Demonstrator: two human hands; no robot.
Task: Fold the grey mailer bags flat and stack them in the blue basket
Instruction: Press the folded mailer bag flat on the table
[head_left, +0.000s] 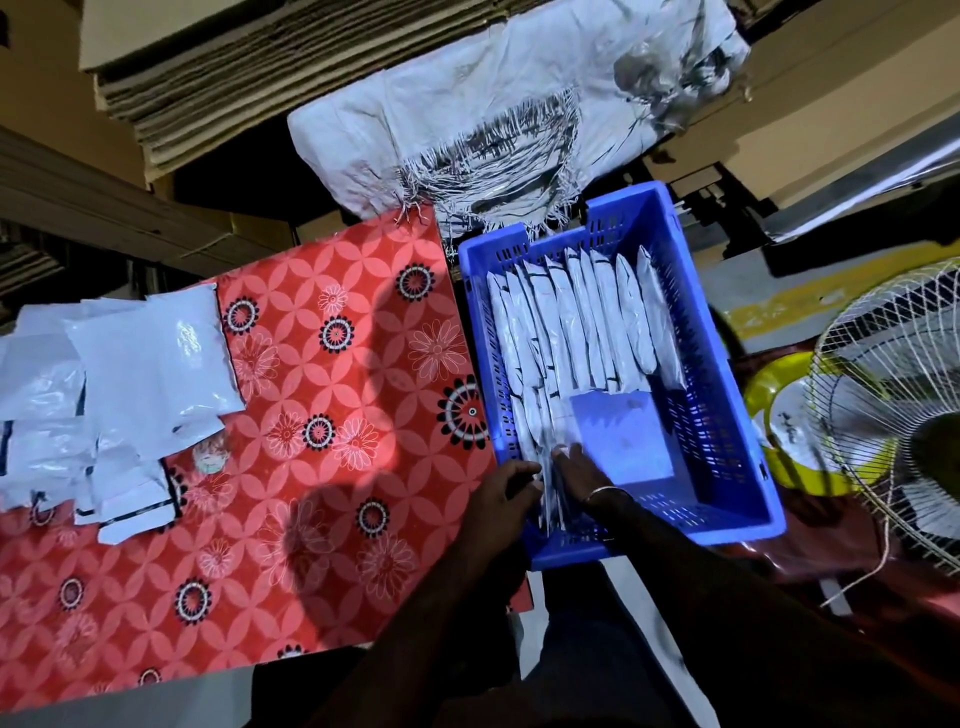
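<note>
The blue basket (727, 415) stands to the right of the red floral table (322, 415). Several folded grey mailer bags (587, 322) stand on edge in a row inside it. At the basket's near left corner another folded bag (551, 499) stands upright between my two hands. My left hand (506, 493) has its fingers curled against the bag's left side at the basket's rim. On the other side, my right hand (579, 470), with a thin bangle at the wrist, lies inside the basket with straight fingers touching the bag. A loose pile of unfolded mailer bags (130, 374) lies on the table's left.
A frayed white woven sack (467, 114) lies behind the basket. Stacks of flat cardboard (234, 78) fill the back left. A wire-guarded fan (893, 415) with a yellow base stands close to the basket's right side.
</note>
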